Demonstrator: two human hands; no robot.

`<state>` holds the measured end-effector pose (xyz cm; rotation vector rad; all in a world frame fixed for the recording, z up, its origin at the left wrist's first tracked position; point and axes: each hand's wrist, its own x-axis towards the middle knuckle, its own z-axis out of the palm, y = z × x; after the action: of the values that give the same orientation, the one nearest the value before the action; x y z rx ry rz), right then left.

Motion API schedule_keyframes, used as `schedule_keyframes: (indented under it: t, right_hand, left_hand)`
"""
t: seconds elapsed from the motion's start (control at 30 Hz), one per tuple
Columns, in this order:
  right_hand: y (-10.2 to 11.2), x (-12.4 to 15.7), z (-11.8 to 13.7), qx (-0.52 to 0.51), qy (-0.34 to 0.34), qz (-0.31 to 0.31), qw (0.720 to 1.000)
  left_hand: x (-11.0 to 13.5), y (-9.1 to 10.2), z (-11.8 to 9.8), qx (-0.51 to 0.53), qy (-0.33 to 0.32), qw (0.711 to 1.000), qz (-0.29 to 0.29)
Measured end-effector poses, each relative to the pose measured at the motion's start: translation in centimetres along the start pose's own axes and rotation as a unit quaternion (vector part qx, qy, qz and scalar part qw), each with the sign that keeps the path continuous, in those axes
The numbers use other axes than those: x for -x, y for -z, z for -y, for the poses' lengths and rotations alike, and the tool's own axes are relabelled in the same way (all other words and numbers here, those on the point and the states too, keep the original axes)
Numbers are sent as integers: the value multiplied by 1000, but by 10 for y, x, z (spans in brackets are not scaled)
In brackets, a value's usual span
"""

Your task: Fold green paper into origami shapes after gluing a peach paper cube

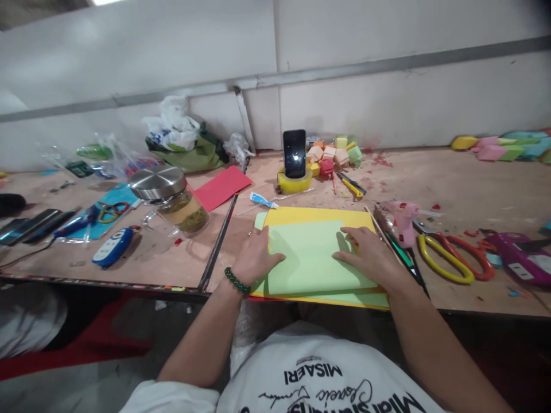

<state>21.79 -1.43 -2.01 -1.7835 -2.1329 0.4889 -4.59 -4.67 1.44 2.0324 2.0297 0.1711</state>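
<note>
A light green sheet of paper [307,264] lies in front of me, its near edge curved or folded over, on top of yellow paper [318,214] and more green sheets. My left hand [257,253] grips the sheet's left side, thumb resting on its top face and the other fingers along the edge. On the opposite side my right hand [365,252] holds the sheet, thumb and forefinger apart over its surface. Some fingertips are hidden by the paper.
Scissors [447,261], a pink glue gun [402,221] and a purple tool [523,258] lie right. Behind the paper are a phone [295,154] in a yellow tape roll [295,182] and a cutter [352,186]. A glass jar [185,215] stands left, by red paper [221,187].
</note>
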Motion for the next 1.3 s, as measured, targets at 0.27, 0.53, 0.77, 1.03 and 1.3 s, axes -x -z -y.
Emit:
schedule_keyframes:
  t: [0.27, 0.53, 0.77, 1.03, 1.3]
  right_hand:
    - [7, 1, 4, 26, 14, 15, 999]
    - [5, 4, 5, 22, 14, 5, 1000]
    - [11, 7, 8, 13, -36, 13, 999]
    - [5, 6, 4, -3, -52, 18, 998]
    - [11, 17, -2, -67, 62, -246, 965]
  left_hand:
    - [-36, 4, 8, 51, -71, 995, 41]
    - [-46, 5, 12, 67, -51, 992, 91]
    - [-73, 9, 17, 25, -151, 985, 84]
    - [-106, 22, 16, 112, -126, 972, 164]
    - [-59, 47, 18, 337, -75, 936, 67]
